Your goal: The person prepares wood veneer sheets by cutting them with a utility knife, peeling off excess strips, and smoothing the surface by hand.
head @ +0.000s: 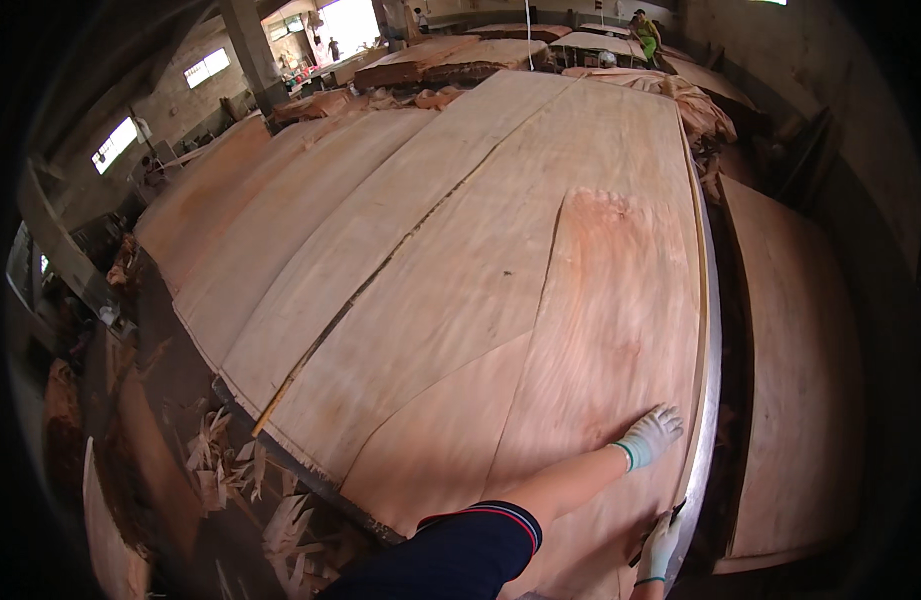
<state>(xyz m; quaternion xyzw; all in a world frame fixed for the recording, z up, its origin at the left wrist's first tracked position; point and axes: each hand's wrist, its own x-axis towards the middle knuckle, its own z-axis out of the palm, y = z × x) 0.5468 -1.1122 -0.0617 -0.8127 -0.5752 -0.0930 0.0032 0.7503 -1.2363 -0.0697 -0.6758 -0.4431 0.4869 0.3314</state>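
Observation:
My left hand (653,435), in a white knit glove with a green cuff, lies flat on a reddish wood veneer sheet (610,322) near its right side. Lower down, my right hand (660,546), gloved the same way, grips a dark hand tool (678,513), whose end meets the veneer edge. Most of the tool is hidden by the hand, so its exact kind is unclear. A bright metal edge strip (704,442) curves along the right side of the veneer. Under the reddish sheet are paler veneer sheets (430,300), with a long dark gap between two of them.
A veneer stack (798,390) stands to the right, across a dark gap. Torn veneer scraps (212,457) litter the lower left. More veneer stacks (460,60) fill the back, where a person in green (645,36) is. A concrete pillar (252,52) rises at the back left.

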